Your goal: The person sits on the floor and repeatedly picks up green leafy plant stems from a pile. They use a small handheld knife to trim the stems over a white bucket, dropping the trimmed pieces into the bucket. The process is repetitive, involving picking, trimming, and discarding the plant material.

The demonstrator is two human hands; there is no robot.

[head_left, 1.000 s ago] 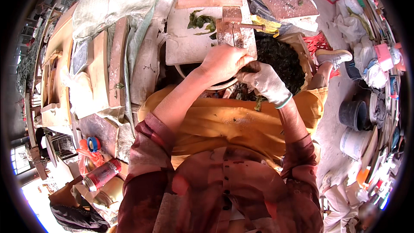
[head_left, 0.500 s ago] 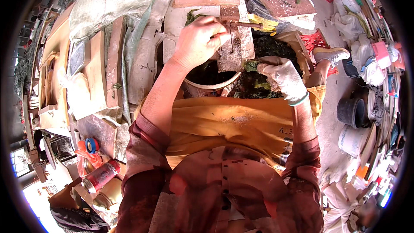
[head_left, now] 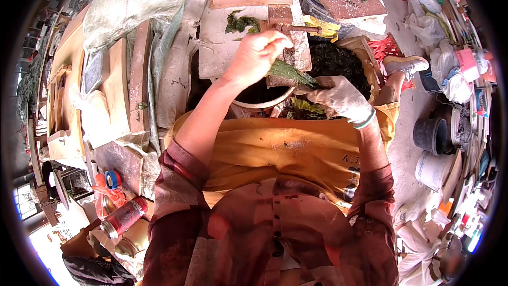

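Note:
A dark green, wrinkled leafy strip [head_left: 292, 73] is stretched between my hands, over the near end of an upright-lying wooden block [head_left: 301, 55]. Its exact kind is not clear. My bare left hand [head_left: 256, 55] is closed, and the strip runs out from beneath its curled fingers. In a pale glove, my right hand [head_left: 343, 97] grips the strip's other end. A rusty metal rod [head_left: 304, 29] sticks out sideways from the block, just beyond my left fingertips. More dark green leaf [head_left: 242, 23] lies on the white board [head_left: 214, 47] under the block.
Below the board is a round pale-rimmed bucket [head_left: 264, 105] with dark contents. Dark leafy matter [head_left: 344, 61] fills a container on the right. A yellow apron [head_left: 286, 143] covers my lap. Left stand wooden boards [head_left: 119, 82] and a large sack [head_left: 135, 8]; a black bucket [head_left: 429, 136] stands right.
The green strip now shows stretched between both hands; before, only a small bit showed at my right hand. My left hand came nearer, uncovering leaf on the board.

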